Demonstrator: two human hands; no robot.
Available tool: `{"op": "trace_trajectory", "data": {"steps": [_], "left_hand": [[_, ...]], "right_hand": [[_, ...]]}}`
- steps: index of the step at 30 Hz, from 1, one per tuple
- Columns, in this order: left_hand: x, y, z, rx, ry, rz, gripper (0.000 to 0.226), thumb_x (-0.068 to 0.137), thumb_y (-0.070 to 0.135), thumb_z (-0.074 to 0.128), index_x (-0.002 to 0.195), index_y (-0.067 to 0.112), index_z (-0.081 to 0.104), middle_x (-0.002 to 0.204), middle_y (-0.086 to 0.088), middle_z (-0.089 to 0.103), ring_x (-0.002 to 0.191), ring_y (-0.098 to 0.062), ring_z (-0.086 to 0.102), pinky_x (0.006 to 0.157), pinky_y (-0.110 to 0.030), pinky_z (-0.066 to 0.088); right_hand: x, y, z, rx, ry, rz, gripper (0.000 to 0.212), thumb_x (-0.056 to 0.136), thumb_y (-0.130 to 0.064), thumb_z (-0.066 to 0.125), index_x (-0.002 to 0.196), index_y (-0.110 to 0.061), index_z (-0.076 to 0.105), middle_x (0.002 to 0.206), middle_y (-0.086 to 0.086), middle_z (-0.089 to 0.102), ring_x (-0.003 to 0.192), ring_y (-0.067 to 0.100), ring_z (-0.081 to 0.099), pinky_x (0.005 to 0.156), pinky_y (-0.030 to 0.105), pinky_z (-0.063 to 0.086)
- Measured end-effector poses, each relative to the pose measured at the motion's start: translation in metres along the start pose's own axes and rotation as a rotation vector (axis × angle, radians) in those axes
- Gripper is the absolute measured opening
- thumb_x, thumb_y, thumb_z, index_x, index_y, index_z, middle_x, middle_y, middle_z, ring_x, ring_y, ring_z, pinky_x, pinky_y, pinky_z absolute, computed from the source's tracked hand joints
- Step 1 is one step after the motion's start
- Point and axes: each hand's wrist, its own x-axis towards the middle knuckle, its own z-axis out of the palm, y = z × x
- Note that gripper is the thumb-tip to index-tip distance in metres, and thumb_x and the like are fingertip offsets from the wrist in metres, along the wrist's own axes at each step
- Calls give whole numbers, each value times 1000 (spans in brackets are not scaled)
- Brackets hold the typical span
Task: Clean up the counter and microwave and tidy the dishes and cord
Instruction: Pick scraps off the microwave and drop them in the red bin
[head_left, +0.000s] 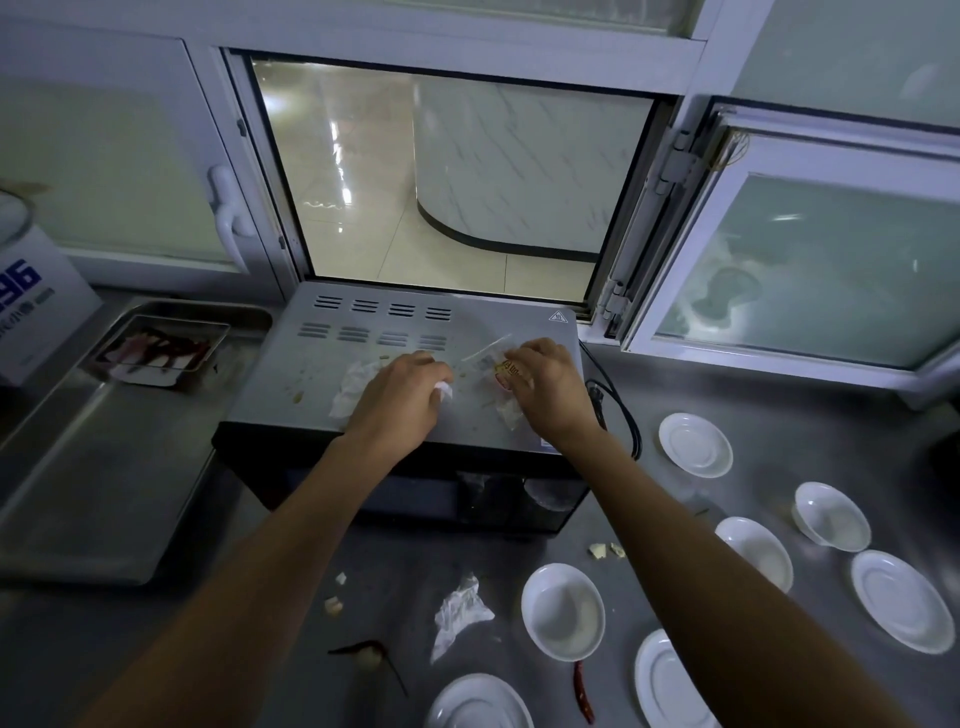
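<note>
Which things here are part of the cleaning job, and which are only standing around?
Job: microwave, tissue, plastic wrapper, cord, white dishes, dried chili, left hand, right hand.
Standing around: metal tray, white box, window.

Head-worn wide-angle view looks steeply down, close over the microwave (405, 358).

The microwave's (400, 358) door is largely covered by the two forearms. The cord (621, 410) is lost behind the microwave's right side, its plug unseen. A saucer (478, 701) is cut by the bottom edge. What is pinched under the left hand (400, 395) cannot be identified. The box's (36, 306) print is cropped at the left edge.
</note>
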Motion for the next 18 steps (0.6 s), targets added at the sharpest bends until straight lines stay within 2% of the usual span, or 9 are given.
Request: {"op": "trace_trajectory", "data": {"steps": [3, 7, 11, 15, 18], "left_hand": [[-1, 2, -1, -11, -3, 14, 23, 89, -1, 62, 106, 9, 73, 104, -6, 67, 97, -25, 61, 80, -45, 54], [-2, 6, -3, -27, -5, 35, 25, 91, 1, 61, 110, 10, 72, 106, -5, 66, 99, -24, 60, 81, -43, 53], [0, 16, -3, -50, 0, 88, 23, 91, 2, 62, 109, 11, 72, 105, -4, 67, 99, -23, 60, 81, -42, 53], [-1, 39, 1, -88, 3, 172, 22, 91, 4, 64, 109, 12, 72, 101, -2, 65, 94, -22, 59, 77, -39, 53], [-4, 61, 11, -129, -25, 254, 23, 90, 3, 66, 109, 12, 72, 100, -3, 64, 92, -23, 59, 76, -41, 53]], "right_hand": [[-3, 0, -2, 48, 34, 31, 30, 91, -3, 63, 121, -5, 68, 118, 13, 60, 108, 29, 55, 90, 41, 52], [-10, -1, -10, 83, 83, 72, 29, 93, -4, 62, 122, -5, 68, 117, 10, 60, 102, 24, 59, 89, 32, 54], [-26, -6, -24, 73, 153, 72, 28, 91, -4, 65, 119, -4, 69, 115, 10, 62, 98, 20, 59, 84, 20, 46], [-54, -3, -45, 56, 243, 127, 27, 90, -2, 65, 116, -5, 70, 115, 10, 63, 96, 21, 61, 83, 30, 53], [-81, 3, -58, 19, 327, 190, 22, 87, 2, 65, 107, -2, 73, 103, 14, 65, 86, 23, 62, 76, 25, 50]]}}
